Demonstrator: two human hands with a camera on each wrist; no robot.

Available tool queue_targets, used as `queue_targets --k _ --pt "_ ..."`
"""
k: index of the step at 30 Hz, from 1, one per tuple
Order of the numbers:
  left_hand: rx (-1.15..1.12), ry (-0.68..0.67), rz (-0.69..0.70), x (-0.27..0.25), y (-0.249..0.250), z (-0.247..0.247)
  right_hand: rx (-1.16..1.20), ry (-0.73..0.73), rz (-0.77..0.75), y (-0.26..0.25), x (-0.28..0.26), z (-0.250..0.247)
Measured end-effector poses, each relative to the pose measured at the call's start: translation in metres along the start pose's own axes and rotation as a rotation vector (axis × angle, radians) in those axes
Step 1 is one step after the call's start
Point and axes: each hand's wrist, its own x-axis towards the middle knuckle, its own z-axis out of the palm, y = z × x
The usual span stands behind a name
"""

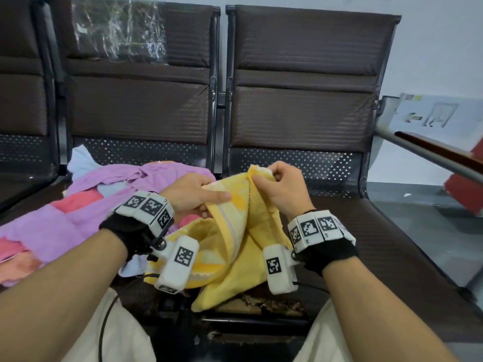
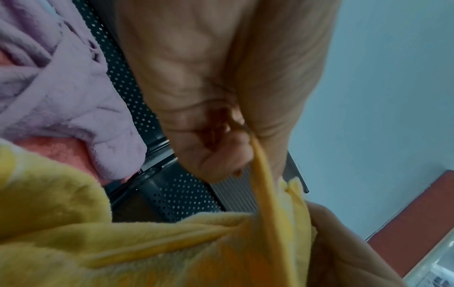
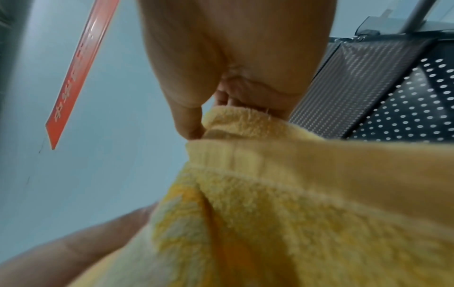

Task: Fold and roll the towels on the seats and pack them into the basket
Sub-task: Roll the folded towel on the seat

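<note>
A yellow towel (image 1: 243,246) hangs between my two hands above the front edge of the seats, its lower part draped down toward my lap. My left hand (image 1: 198,197) pinches its upper edge, thumb laid along the cloth. My right hand (image 1: 277,184) grips a corner of the same edge, fingers curled over it. The left wrist view shows the yellow towel (image 2: 123,242) held taut from my left hand (image 2: 221,136). In the right wrist view my right hand (image 3: 221,93) bunches the yellow towel (image 3: 282,203). A heap of purple, pink and pale blue towels (image 1: 86,205) lies on the left seat. No basket is in view.
Dark brown perforated seats (image 1: 392,244) stand in a row; the right one is bare behind the towel. Clear plastic wrap (image 1: 117,30) clings to the middle backrest. A metal armrest (image 1: 431,155) and a red-and-white sign (image 1: 439,116) are at the right.
</note>
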Motion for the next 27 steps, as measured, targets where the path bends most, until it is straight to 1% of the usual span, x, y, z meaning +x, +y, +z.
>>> queue_targets --k 1,3,5,6,8,11,13,15,16,18,19,20,22,27 --pt "-0.023 0.032 -0.001 0.001 0.000 0.001 0.008 0.032 0.001 0.001 0.001 -0.002" --pt "-0.120 0.126 0.062 0.005 0.001 0.002 0.008 0.071 -0.002 0.005 0.002 -0.006" --pt "-0.229 0.208 0.149 0.004 0.007 0.003 -0.039 0.066 -0.005 0.008 0.001 -0.007" --pt "-0.271 0.239 0.171 0.005 0.008 0.003 -0.073 0.056 -0.009 0.009 0.001 -0.007" --pt "-0.282 0.280 0.162 0.006 0.009 0.004 -0.147 0.051 -0.025 0.009 0.000 -0.009" --pt "-0.241 0.314 0.102 0.010 0.006 0.008 -0.205 0.053 -0.053 0.004 -0.003 -0.012" --pt "-0.239 0.301 0.069 0.012 0.007 0.014 -0.185 0.022 -0.099 -0.004 -0.007 -0.012" --pt "-0.245 0.244 0.028 0.014 0.008 0.020 -0.114 -0.040 -0.174 -0.014 -0.012 -0.013" --pt "-0.237 0.204 0.012 0.015 0.009 0.022 -0.064 -0.094 -0.204 -0.018 -0.015 -0.013" --pt "-0.205 0.146 0.005 0.014 0.010 0.026 -0.012 -0.207 -0.211 -0.020 -0.017 -0.012" --pt "-0.186 0.132 0.019 0.014 0.010 0.026 -0.036 -0.229 -0.191 -0.019 -0.018 -0.011" --pt "-0.169 0.123 0.039 0.014 0.010 0.027 -0.077 -0.218 -0.173 -0.017 -0.018 -0.010" --pt "-0.157 0.110 0.077 0.013 0.013 0.028 -0.131 -0.150 -0.155 -0.013 -0.017 -0.009" --pt "-0.191 0.070 0.110 0.012 0.020 0.036 -0.172 -0.057 -0.131 -0.007 -0.011 -0.007"
